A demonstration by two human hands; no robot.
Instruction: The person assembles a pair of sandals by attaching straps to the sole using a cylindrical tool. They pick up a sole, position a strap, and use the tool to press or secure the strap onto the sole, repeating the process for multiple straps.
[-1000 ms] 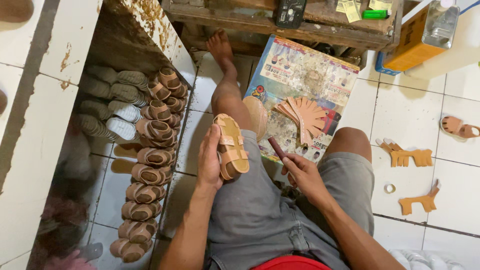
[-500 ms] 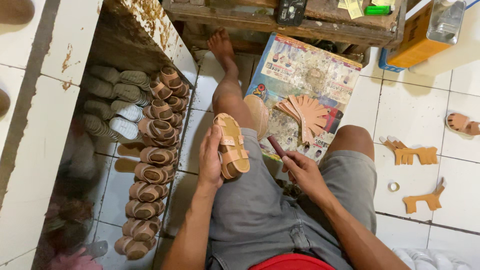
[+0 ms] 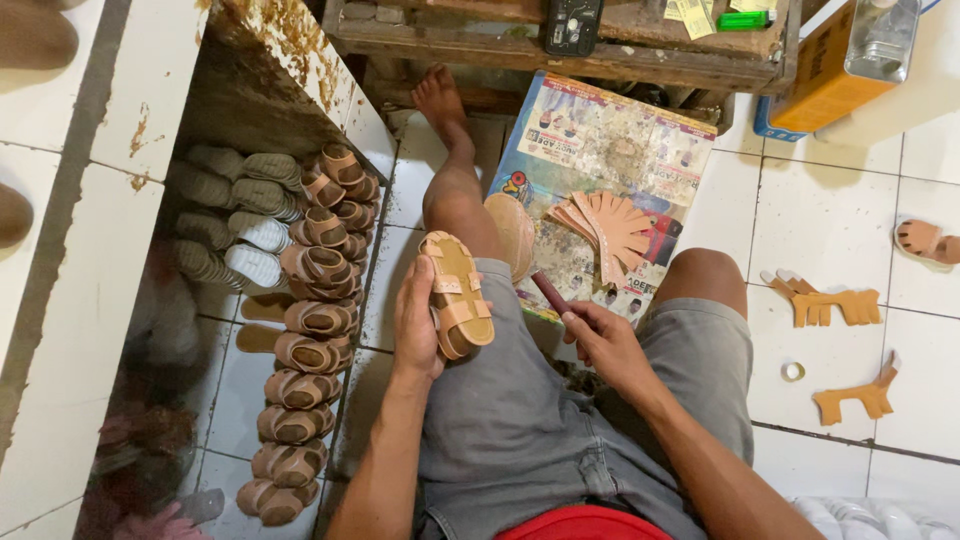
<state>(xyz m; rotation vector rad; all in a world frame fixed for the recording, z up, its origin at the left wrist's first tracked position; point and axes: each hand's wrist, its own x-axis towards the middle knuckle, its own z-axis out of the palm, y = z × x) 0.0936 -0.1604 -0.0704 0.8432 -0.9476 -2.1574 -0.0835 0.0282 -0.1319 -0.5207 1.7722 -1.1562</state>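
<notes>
Gripping a tan sandal (image 3: pixel 456 295) in the left hand (image 3: pixel 418 322), right hand (image 3: pixel 600 340) pinching a brush (image 3: pixel 553 293), apparently mid-gluing, next needing a steady stroke along the straps.

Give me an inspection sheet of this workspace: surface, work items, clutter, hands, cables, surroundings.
Surface: white tiled floor, stained; printed paper sheet spread under the work.
Work items: tan strapped sandal held sole-side to the left hand; dark-handled tool in the right hand.
Clutter: fan of cut leather straps; loose strap pieces; tape roll.
Hands: both bare, both gripping.
Cables: nothing seen.
Surroundings: row of finished sandals at left; wooden bench; orange tin can.
</notes>
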